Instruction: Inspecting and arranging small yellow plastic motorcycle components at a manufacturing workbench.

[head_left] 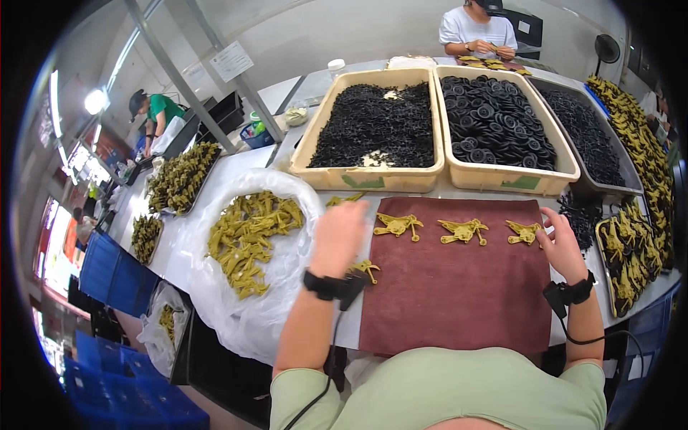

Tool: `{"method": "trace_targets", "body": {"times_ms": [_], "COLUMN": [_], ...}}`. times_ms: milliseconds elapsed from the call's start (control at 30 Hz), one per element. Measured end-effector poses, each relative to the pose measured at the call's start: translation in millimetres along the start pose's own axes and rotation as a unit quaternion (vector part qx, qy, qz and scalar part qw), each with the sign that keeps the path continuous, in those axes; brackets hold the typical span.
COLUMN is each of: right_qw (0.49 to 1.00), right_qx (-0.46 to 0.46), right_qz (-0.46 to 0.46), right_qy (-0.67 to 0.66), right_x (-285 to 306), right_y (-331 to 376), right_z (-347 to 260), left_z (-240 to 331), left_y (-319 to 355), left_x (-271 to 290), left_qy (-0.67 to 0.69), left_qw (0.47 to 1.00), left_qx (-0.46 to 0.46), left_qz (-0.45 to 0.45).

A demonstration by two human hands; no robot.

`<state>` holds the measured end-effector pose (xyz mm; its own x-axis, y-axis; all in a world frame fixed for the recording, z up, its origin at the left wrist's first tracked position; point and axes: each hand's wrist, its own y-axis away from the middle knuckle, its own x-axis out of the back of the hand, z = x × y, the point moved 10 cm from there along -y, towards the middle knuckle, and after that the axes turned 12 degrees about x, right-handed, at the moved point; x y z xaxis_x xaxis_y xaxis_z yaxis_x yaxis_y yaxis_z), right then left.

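Three olive-yellow plastic parts with thin arms, the middle one (463, 231) among them, lie in a row on a dark red mat (459, 301). My right hand (564, 247) is at the rightmost part (522, 231), its thumb and fingers apart around that part's right end. Over the mat's upper left edge, my left hand (340, 236) is smeared by motion, so its fingers and anything in them cannot be made out. Close beside it are another yellow part (367, 269) at the mat's left edge and one (345, 199) above the hand.
A clear plastic bag (190, 251) of yellow parts lies open on the left. Cream bins hold small black pieces (373, 125) and black wheels (494, 118); a grey bin (584, 129) is beside them. A tray (615, 304) stands right. One person (479, 32) works opposite, another (159, 115) far left.
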<state>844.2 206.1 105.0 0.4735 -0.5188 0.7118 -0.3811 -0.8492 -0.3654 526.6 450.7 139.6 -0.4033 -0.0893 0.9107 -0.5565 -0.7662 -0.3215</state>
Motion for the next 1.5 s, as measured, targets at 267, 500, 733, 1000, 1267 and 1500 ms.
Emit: {"method": "trace_targets", "body": {"times_ms": [267,500,733,1000,1267,1500], "right_qw": [0.985,0.967,0.874,0.649,0.625,0.662], "right_qx": [0.051,0.047,-0.007,-0.185,-0.242,-0.318], "right_qz": [-0.094,-0.149,-0.262,-0.334,-0.304,-0.291], "right_qy": [-0.136,-0.200,-0.410,-0.658,-0.677,-0.613], "right_x": [-40,-63,-131,-193,-215,-235], "right_y": [-2,3,9,35,57,62], "right_z": [-77,-112,-168,-197,-186,-124], "left_z": [-229,-213,20,70,64,-34], "left_y": [7,21,72,97,115,91], "left_x": [23,62,77,37,19,50], "left_qy": [-0.218,-0.195,-0.038,0.112,0.154,0.002], "left_qw": [0.941,0.955,0.987,0.977,0.967,0.990], "left_qx": [0.258,0.219,-0.076,-0.134,-0.169,0.010], "left_qz": [0.024,0.039,0.136,0.122,0.115,0.140]}}
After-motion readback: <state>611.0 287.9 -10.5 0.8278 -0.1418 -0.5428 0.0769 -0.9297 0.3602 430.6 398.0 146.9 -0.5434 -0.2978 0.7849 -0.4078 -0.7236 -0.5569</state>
